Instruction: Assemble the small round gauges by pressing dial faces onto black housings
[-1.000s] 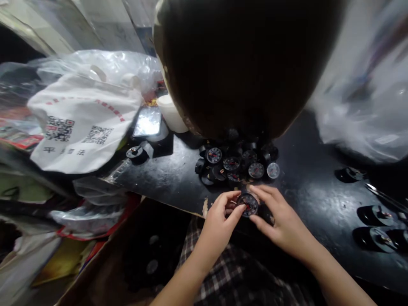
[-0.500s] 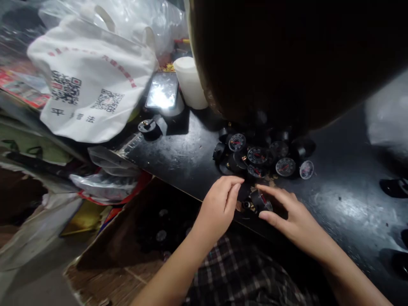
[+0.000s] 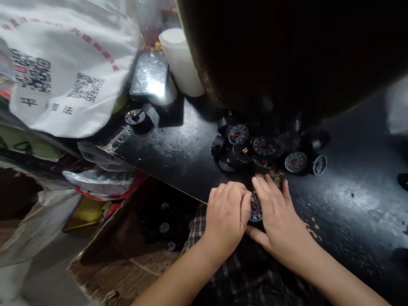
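Note:
A black round dial gauge (image 3: 256,209) with a red pointer is held between my hands at the table's near edge, its face turned up towards me. My left hand (image 3: 227,210) is closed with curled fingers at the gauge's left side, thumb against its rim. From the right, my right hand (image 3: 276,216) grips the same gauge, fingers along its far side and thumb below. The gauge's back and what lies under the left fingers are hidden. Just beyond my hands lies a pile of similar gauges (image 3: 264,145), some face up and some on their sides.
A large dark object (image 3: 274,55) overhangs the back of the black table (image 3: 178,157). At left are a white printed bag (image 3: 70,80), a shiny-topped box (image 3: 149,76), a white cup (image 3: 183,63) and a lone gauge part (image 3: 138,121). Below, a cardboard box (image 3: 127,272) holds more gauges.
My hands have come together around the gauge, and its dial now faces up instead of right. My left fingers have curled closed. The view has shifted slightly.

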`<state>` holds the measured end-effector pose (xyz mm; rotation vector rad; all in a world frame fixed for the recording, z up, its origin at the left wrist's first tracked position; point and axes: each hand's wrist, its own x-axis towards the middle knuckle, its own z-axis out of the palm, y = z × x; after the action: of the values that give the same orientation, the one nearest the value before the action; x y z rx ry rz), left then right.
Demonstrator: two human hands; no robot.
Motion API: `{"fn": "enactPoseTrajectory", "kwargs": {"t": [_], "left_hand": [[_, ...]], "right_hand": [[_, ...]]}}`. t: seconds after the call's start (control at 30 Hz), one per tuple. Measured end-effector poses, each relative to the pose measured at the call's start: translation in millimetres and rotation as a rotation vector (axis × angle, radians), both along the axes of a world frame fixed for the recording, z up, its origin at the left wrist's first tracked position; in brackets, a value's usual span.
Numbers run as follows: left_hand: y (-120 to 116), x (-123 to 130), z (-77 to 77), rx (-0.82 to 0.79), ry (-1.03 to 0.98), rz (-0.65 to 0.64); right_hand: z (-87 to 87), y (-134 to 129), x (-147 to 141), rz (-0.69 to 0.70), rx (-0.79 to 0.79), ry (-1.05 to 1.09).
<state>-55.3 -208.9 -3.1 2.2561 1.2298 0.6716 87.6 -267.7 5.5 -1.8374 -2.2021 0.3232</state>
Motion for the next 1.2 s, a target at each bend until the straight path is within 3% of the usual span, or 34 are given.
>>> {"fn": "enactPoseTrajectory", "kwargs": {"t": [0.23,0.67,0.8,0.87,0.93,0.97,1.07,1.2], "left_hand": [[2.5,-3.1,1.2,-0.057,-0.010,-0.036],[2.8,-6.4,-6.9,-0.019,-0.053,-0.062],[5.7,-10.8,-6.5,-0.044,-0.092,-0.071],[7.0,-13.2,-4.3,-0.067,-0.122,-0.112],[7.0,-14.6,-2.1,-0.079,-0.156,-0.187],[6.2,-14.9,-1.4,-0.081,-0.164,-0.216],[1.9,-16.9,-2.2,-0.043,-0.155,-0.219],[-4.0,-25.0,-6.1,0.018,-0.163,-0.027]], "right_hand": [[-0.6,-1.0,-1.8,-0.031,-0.030,0.037],[6.6,1.4,-9.0,-0.086,-0.127,0.043],[21.8,3.6,13.1,0.055,-0.178,0.177],[29.9,6.7,44.4,-0.008,-0.119,0.231],[33.1,10.1,82.0,-0.382,0.065,0.155],[32.6,11.2,99.3,-0.491,0.086,0.098],[27.0,8.5,126.7,-0.526,-0.014,0.090],[24.4,-5.4,97.3,-0.433,-0.117,0.249]]}}
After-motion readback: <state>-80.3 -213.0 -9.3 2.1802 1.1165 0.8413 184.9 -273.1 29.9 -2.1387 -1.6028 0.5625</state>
